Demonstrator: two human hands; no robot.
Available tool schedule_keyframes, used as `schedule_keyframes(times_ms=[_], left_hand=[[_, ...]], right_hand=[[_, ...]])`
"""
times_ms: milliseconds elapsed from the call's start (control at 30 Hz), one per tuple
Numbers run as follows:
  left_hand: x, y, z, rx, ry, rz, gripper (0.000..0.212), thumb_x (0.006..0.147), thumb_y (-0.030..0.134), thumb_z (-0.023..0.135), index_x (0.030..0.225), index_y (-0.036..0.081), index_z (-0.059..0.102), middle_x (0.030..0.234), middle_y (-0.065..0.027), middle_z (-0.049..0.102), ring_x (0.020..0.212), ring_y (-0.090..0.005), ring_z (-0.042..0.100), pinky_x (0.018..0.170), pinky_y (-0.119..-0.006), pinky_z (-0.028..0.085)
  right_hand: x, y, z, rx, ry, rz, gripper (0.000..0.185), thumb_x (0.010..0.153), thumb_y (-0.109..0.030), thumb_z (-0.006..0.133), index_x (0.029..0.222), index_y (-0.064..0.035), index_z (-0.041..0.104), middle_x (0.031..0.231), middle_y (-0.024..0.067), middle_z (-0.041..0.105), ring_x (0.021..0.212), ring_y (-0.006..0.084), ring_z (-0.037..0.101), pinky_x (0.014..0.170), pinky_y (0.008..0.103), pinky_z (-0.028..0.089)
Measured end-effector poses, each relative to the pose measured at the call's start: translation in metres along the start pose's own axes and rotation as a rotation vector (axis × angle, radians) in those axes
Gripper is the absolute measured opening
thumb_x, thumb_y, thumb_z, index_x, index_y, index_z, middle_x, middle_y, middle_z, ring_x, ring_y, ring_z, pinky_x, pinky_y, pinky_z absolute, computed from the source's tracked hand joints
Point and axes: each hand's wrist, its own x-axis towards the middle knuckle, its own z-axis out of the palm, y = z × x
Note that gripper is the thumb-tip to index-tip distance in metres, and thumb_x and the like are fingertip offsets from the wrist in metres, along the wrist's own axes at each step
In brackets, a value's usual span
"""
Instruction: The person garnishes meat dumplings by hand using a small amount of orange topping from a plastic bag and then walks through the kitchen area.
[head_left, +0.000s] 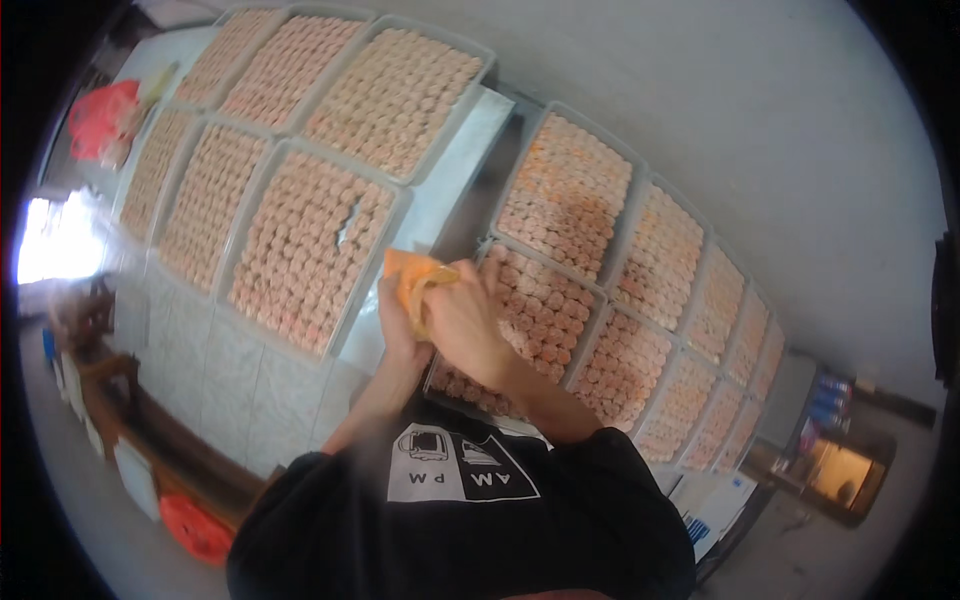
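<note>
Close in front of my chest, my left hand (401, 319) is wrapped around an orange plastic bag (409, 274) with a yellowish folded edge. My right hand (465, 315) lies against that edge, its fingers stretched towards a tray. Whether those fingers also grip the bag is hidden. Beneath the right hand is a translucent plastic tray (598, 319) packed with round pinkish food pieces (544, 311), which look like open-topped dumplings. To the left of my hands stands another tray (386, 232) with paler pieces (300, 240) in rows and a narrow gap between them.
More filled trays (637, 169) run to the right in two rows; others (442, 154) cover the left table (480, 135). A red plastic bag (105, 120) sits at the far left. Lower left are a wooden bench (172, 450) and a red stool (195, 529). A wall (712, 90) rises behind.
</note>
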Motion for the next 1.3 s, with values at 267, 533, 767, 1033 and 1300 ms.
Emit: schedule_keyframes(times_ms=[267, 533, 767, 1033, 1300], left_hand=[[0.001, 0.018, 0.027, 0.043, 0.009, 0.021, 0.043, 0.108, 0.039, 0.041, 0.124, 0.006, 0.063, 0.115, -0.0111, 0.072, 0.105, -0.0246, 0.072, 0.092, -0.041, 0.059], [0.016, 0.002, 0.037, 0.441, 0.052, 0.122, 0.022, 0.104, 0.017, 0.061, 0.114, -0.001, 0.069, 0.105, -0.0081, 0.07, 0.093, -0.0159, 0.071, 0.077, -0.03, 0.058], [0.037, -0.009, 0.009, 1.146, -0.148, 0.453, 0.045, 0.105, 0.039, 0.048, 0.13, 0.004, 0.062, 0.118, -0.0132, 0.073, 0.107, -0.0293, 0.073, 0.092, -0.045, 0.062], [0.04, -0.028, 0.046, 0.792, 0.051, 0.264, 0.035, 0.104, 0.026, 0.063, 0.121, -0.005, 0.066, 0.107, -0.0111, 0.072, 0.093, -0.0178, 0.071, 0.079, -0.029, 0.058], [0.036, -0.037, 0.04, 0.671, 0.036, 0.236, 0.029, 0.106, 0.017, 0.056, 0.119, -0.006, 0.066, 0.108, -0.0122, 0.072, 0.093, -0.0187, 0.071, 0.079, -0.029, 0.059]], right_hand=[[0.005, 0.026, -0.057, 0.387, 0.423, -0.14, 0.007, 0.088, -0.018, 0.076, 0.088, -0.0123, 0.081, 0.089, 0.0062, 0.077, 0.117, 0.0296, 0.06, 0.116, 0.0602, 0.032], [0.145, 0.265, -0.034, 0.138, 0.576, 0.282, 0.008, 0.086, -0.015, 0.077, 0.088, -0.0092, 0.083, 0.087, 0.0075, 0.077, 0.101, 0.03, 0.065, 0.088, 0.0468, 0.051], [0.183, 0.32, 0.014, -0.183, 0.357, 0.292, 0.012, 0.086, -0.009, 0.069, 0.086, -0.0085, 0.081, 0.11, 0.009, 0.076, 0.126, 0.0348, 0.054, 0.114, 0.0661, 0.026], [0.105, 0.389, 0.017, -0.15, 0.475, 0.237, 0.02, 0.085, -0.001, 0.067, 0.094, -0.0082, 0.083, 0.118, 0.0124, 0.074, 0.131, 0.0368, 0.05, 0.12, 0.068, 0.025], [0.043, 0.434, 0.007, -0.429, 0.621, 0.252, 0.022, 0.078, -0.007, 0.072, 0.096, -0.0132, 0.084, 0.098, 0.0017, 0.077, 0.116, 0.0272, 0.058, 0.117, 0.0639, 0.032]])
